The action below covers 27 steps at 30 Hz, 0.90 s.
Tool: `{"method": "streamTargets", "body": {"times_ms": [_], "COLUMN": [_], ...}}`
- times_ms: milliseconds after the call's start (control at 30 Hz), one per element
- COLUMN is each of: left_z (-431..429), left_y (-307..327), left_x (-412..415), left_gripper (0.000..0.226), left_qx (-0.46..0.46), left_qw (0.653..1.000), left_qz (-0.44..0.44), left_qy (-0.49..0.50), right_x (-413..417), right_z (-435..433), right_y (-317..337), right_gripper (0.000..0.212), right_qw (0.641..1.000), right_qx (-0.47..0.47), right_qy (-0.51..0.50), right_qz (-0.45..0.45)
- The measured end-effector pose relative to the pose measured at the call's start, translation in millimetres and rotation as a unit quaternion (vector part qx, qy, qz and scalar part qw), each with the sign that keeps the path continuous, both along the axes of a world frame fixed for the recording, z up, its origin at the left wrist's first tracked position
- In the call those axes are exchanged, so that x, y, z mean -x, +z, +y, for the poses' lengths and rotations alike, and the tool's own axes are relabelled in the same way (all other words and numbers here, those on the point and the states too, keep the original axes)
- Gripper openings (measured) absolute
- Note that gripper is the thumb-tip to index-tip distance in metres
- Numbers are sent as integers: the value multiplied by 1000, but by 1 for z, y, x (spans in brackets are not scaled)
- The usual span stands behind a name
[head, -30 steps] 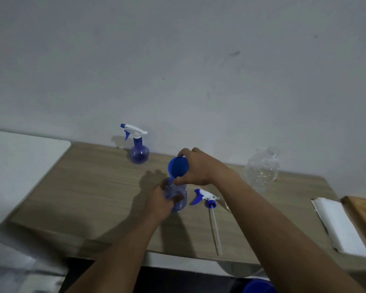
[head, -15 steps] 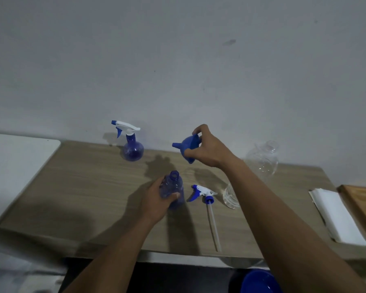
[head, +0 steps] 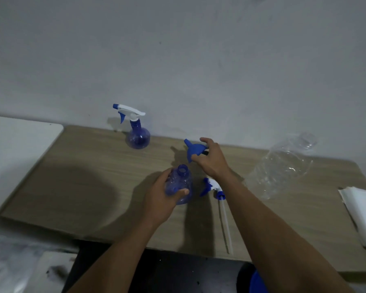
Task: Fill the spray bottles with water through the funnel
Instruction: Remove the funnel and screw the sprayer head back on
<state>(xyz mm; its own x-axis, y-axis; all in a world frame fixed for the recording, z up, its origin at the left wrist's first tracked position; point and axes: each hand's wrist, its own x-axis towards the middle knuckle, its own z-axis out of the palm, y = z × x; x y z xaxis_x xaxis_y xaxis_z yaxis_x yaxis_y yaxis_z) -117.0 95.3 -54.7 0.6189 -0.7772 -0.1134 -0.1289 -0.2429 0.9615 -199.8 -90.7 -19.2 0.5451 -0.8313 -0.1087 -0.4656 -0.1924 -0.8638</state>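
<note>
Since half a second ago, our right hand (head: 211,159) has carried the funnel (head: 195,150) down and away from the bottle (head: 179,183), toward the back edge of the table (head: 82,187).

From the head view, our right fingers pinch the funnel, tipped on its side, just above the wood. Our left hand (head: 160,199) wraps around the open bottle, which stands near the middle of the table. We think it is full now. The sprayer (head: 213,188) lies just beside it, its tube pointing at the front edge. Another bottle with its sprayer on (head: 137,134) stands at the back edge.

We should set the funnel down softly, keep the bottle straight so no water spills, then screw the sprayer on.
</note>
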Motion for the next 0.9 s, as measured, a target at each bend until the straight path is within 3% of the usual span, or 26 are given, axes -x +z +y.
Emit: {"method": "streamTargets", "body": {"times_ms": [133, 367, 633, 700, 767, 800, 900], "left_z": [0, 2, 1, 2, 2, 3, 4], "left_y": [0, 2, 4, 5, 7, 7, 8], "left_x": [-1, 1, 1, 1, 1, 1, 1], "left_gripper": [66, 62, 63, 63, 62, 62, 64], "left_qx": [4, 6, 0, 2, 8, 10, 15], "left_qw": [1000, 1000, 999, 1000, 1000, 1000, 1000], "left_qz": [-16, -29, -36, -30, -24, -22, -22], "left_qy": [3, 4, 7, 4, 0, 0, 0], "right_x": [2, 10, 9, 15, 24, 29, 44], "right_z": [-1, -5, -6, -7, -5, -4, 7], "right_y": [-24, -31, -28, -20, -8, -6, -5], "right_gripper": [64, 77, 89, 78, 40, 32, 37], "right_qw": [998, 965, 959, 956, 939, 930, 911], "right_qx": [36, 121, 77, 60, 78, 87, 100], "right_qy": [21, 92, 96, 95, 132, 144, 143], "right_qz": [42, 214, 254, 270, 307, 326, 375]}}
